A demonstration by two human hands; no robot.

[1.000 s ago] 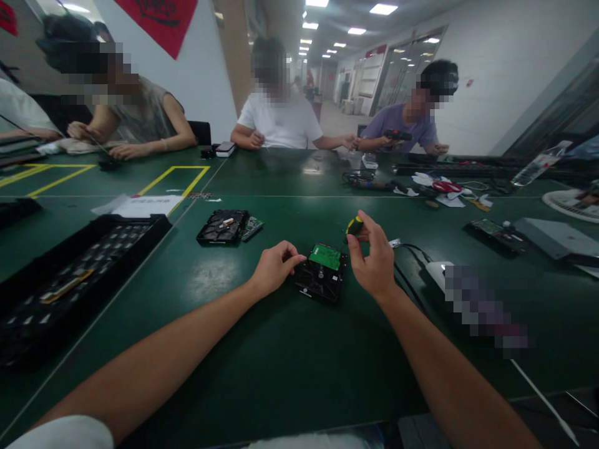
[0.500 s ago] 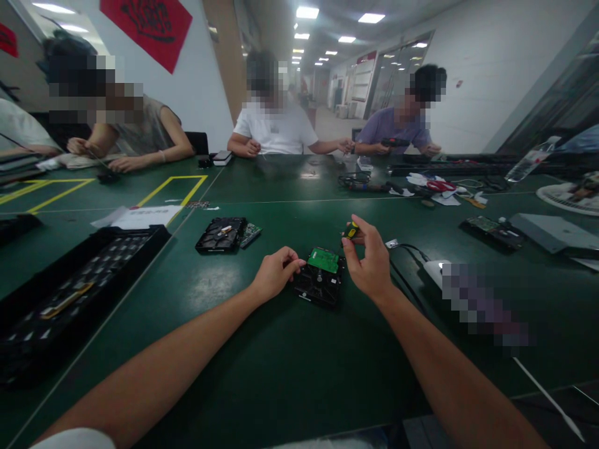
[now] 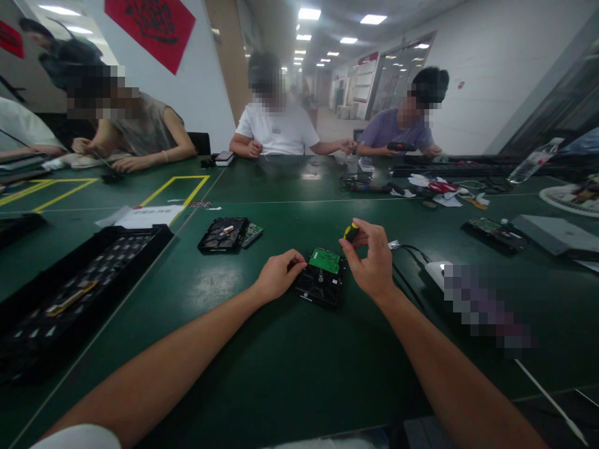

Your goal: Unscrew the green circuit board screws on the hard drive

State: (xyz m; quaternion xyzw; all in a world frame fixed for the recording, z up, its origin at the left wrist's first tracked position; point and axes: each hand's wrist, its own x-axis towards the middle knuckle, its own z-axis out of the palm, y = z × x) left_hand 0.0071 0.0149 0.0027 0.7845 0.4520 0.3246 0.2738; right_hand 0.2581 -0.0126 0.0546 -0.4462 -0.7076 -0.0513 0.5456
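A black hard drive [image 3: 319,284] with a green circuit board [image 3: 324,259] on top lies on the green table in front of me. My left hand [image 3: 277,275] is closed against the drive's left edge, steadying it. My right hand [image 3: 372,259] pinches the yellow and black handle of a small screwdriver [image 3: 350,232], held upright over the drive's far right corner. The screwdriver's tip is hidden behind my fingers.
A second opened hard drive [image 3: 223,234] with a loose board lies further left. A long black tray [image 3: 70,290] fills the left side. A white power strip and black cable [image 3: 433,268] lie right of my hand. Three people sit across the table with tools and parts.
My right hand has turned the screwdriver handle slightly between its fingers and stayed over the drive's corner. My left hand keeps its hold on the drive.
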